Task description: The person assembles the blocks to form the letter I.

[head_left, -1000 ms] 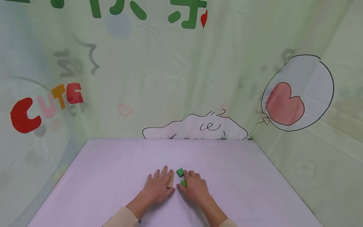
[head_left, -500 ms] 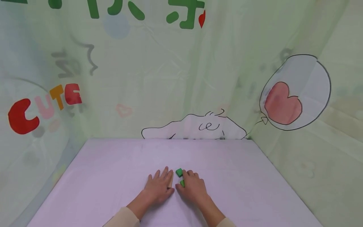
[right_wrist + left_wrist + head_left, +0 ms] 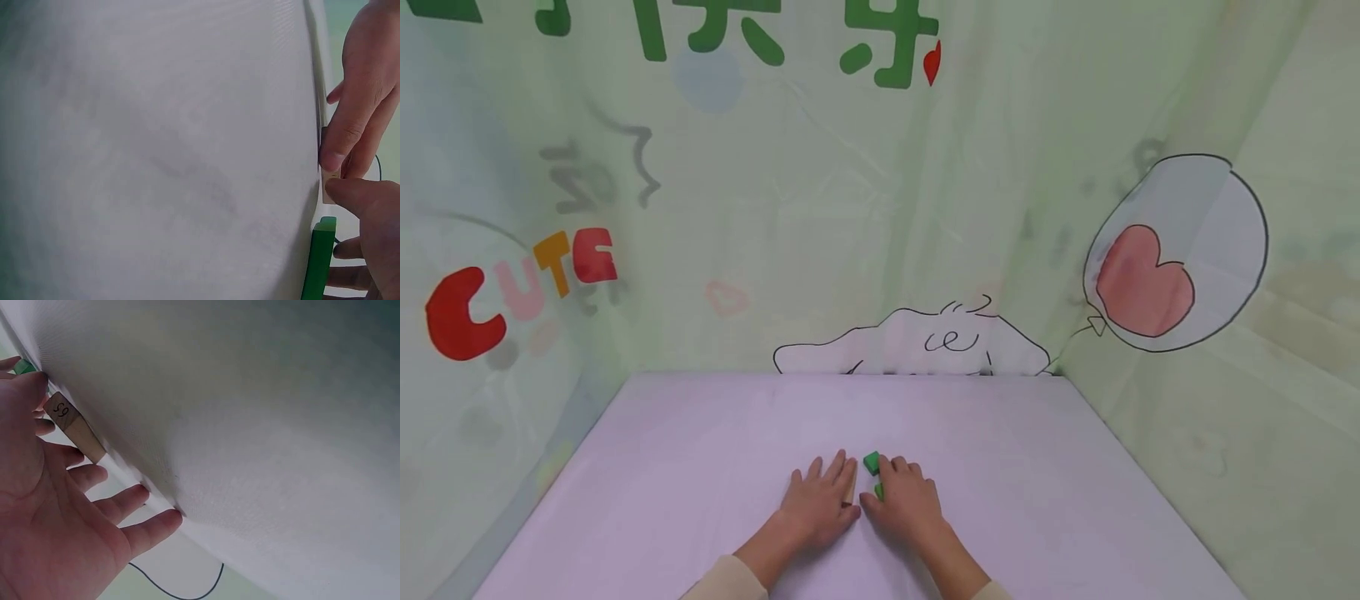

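Observation:
Palm down on the table, my left hand point(image 3: 820, 504) has its fingers spread. Beside its index finger lies a pale wooden block point(image 3: 850, 487); in the left wrist view the wooden block point(image 3: 75, 428) shows a handwritten number on one end. My right hand point(image 3: 907, 504) rests opposite, thumb spread from its fingers. One green block point(image 3: 871, 463) touches or nearly touches its index fingertip. Another green block point(image 3: 878, 492), partly hidden, sits between thumb and index finger. In the right wrist view the nearer green block point(image 3: 319, 262) stands apart from the thumb, and both thumbs are at the wooden block.
A pale lilac cloth covers the table point(image 3: 715, 433). Printed curtains point(image 3: 820, 217) close off its back and both sides. A thin dark cable point(image 3: 178, 594) curves below the table edge in the left wrist view.
My head view has shifted slightly. The right thumb is a little nearer the left thumb, and less of the block between right thumb and index shows. Otherwise the hands stay in place.

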A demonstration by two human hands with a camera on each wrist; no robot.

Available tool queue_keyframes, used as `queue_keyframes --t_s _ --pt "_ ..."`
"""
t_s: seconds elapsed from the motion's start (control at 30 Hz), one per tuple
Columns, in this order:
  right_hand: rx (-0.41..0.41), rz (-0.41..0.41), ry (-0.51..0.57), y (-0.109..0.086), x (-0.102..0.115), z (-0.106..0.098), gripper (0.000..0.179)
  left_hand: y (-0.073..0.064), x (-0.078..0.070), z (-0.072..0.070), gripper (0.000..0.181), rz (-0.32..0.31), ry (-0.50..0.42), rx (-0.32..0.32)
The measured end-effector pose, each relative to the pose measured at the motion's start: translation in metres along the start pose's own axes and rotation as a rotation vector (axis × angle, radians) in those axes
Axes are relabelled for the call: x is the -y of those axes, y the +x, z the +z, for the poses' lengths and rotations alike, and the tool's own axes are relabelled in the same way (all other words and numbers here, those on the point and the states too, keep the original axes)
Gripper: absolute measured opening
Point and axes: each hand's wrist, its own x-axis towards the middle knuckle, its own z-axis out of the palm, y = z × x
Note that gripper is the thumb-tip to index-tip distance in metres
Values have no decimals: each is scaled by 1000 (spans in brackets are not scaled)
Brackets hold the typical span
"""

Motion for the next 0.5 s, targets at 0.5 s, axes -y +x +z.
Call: queue_keyframes --t_s 0.5 --pt "-45 -21 -44 -3 1 0 62 0 -2 2 71 -5 39 -3"
